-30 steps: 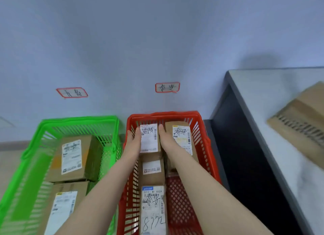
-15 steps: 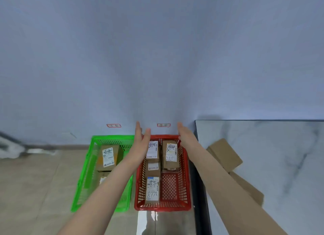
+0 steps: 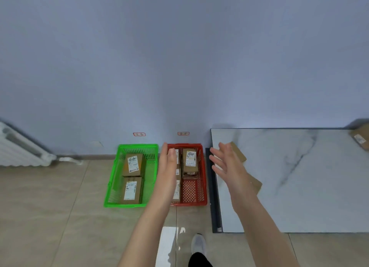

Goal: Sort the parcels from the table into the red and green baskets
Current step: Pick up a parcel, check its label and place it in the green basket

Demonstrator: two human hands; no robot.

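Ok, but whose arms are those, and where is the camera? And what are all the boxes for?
Those are a person's own two arms. The camera sits on their head and looks forward and down, so you see what they see. There is only this one view.

The left hand and the right hand are both open and hold nothing.

On the floor by the wall stands a green basket with two cardboard parcels in it. Beside it is a red basket with several more.

On the right is a white table. The brown parcels on it wait to be sorted into the baskets, and the right hand is in front of the nearest one. The grey thing at the bottom is the person's shoe.
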